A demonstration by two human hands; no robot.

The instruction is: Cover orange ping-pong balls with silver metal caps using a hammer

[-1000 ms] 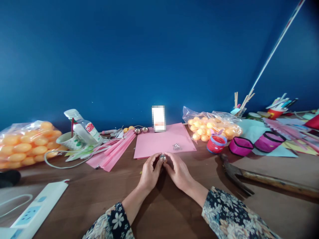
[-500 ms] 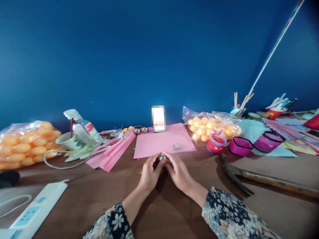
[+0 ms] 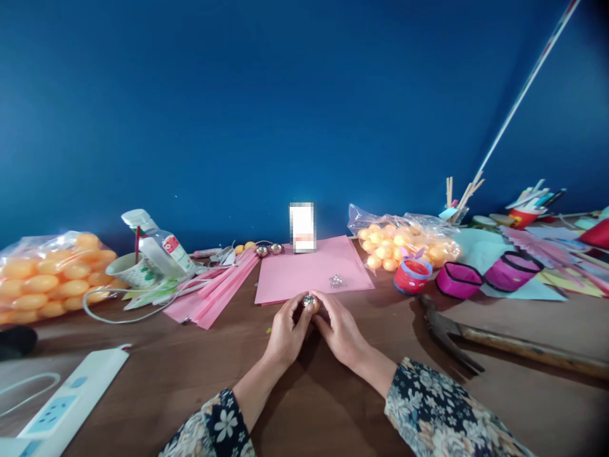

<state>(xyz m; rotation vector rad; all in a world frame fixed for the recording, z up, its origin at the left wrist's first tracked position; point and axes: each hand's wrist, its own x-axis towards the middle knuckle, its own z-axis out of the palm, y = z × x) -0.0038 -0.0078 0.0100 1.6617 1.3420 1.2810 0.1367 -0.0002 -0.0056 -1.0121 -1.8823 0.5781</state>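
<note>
A small shiny silver ball (image 3: pixel 309 299), with a bit of orange showing at its side, is held between my two hands at the near edge of the pink paper. My left hand (image 3: pixel 284 330) grips it with thumb and fingertips. From the other side, the curled fingers of my right hand (image 3: pixel 343 330) close on it, their tips partly hidden. A small silvery star-shaped piece (image 3: pixel 335 280) lies on the pink paper sheets (image 3: pixel 290 276) just beyond. At the paper's far left corner are two more silver balls (image 3: pixel 269 250).
Bags of orange balls lie left (image 3: pixel 47 273) and right (image 3: pixel 404 238). A claw hammer (image 3: pixel 514 339) rests at right, near magenta holders (image 3: pixel 459 279) and a red tub (image 3: pixel 413 277). Pink strips (image 3: pixel 214 292), a bottle (image 3: pixel 166 241) and a power strip (image 3: pixel 76 393) are at left.
The ball has turned slightly between my fingers, and more orange shows at its side. My hands stay in nearly the same place.
</note>
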